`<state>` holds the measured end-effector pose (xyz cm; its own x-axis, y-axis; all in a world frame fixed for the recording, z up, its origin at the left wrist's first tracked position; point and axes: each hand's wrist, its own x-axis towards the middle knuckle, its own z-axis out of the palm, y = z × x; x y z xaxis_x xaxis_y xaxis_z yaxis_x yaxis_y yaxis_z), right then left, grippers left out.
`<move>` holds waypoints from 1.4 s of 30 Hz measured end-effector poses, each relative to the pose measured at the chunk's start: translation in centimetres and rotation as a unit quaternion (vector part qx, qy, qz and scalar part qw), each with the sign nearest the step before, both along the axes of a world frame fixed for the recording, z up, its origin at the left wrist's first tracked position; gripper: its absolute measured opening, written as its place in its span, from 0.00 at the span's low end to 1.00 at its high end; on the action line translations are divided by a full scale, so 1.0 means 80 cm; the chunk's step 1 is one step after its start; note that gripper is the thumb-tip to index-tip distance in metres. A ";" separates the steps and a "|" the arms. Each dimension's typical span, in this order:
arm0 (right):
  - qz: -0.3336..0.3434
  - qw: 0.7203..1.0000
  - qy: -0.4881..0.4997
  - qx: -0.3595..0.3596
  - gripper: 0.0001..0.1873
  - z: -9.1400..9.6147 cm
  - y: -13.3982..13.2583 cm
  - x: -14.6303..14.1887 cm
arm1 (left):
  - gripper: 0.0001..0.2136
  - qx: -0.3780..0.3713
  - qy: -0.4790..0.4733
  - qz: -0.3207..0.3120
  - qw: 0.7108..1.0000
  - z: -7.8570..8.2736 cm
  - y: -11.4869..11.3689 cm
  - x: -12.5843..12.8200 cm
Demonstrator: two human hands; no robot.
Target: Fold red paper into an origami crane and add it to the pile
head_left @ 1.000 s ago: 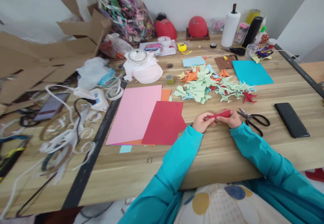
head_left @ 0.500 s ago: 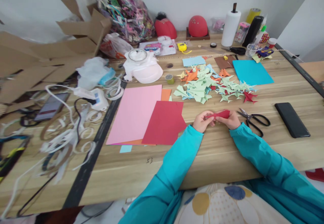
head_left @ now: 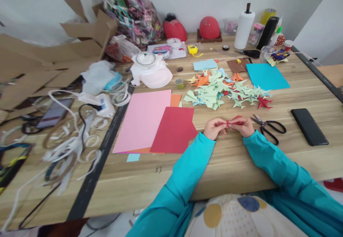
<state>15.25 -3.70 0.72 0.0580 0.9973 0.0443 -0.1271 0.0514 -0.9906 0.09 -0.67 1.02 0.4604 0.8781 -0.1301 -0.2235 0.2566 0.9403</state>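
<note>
A small folded piece of red paper is pinched between my two hands, just above the table's front part. My left hand grips its left end with thumb and fingertips. On the other end, my right hand is closed, and a red edge juts up past its fingers. Beyond my hands lies a heap of folded paper cranes, mostly pale green, with some orange, blue and red ones. Black-handled scissors rest beside my right hand, blades partly open.
Red paper sheets and pink sheets lie to my left. A black phone is at the right. Turquoise paper lies behind the cranes. Cables and a cardboard box crowd the far left.
The red paper shows less between my hands and looks narrower, with its flap tilted up at the right. My fingers have shifted slightly on it; both arms stay in place.
</note>
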 end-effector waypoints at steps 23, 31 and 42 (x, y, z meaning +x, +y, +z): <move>0.011 1.000 -0.026 0.008 0.07 0.001 0.000 0.001 | 0.12 -0.017 -0.012 0.007 1.000 0.000 0.001 0.000; 0.028 0.997 -0.063 0.041 0.06 0.003 -0.003 0.000 | 0.09 -0.064 -0.031 -0.013 0.997 -0.009 0.006 -0.005; 0.046 0.999 -0.025 -0.014 0.10 0.005 -0.003 -0.001 | 0.12 -0.077 -0.025 -0.034 0.996 -0.004 0.006 -0.006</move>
<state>15.20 -3.92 1.14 -0.0346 0.9993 0.0168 -0.0794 0.0140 -0.9967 -0.36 -0.18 0.68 0.5268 0.8165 -0.2362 -0.2472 0.4131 0.8765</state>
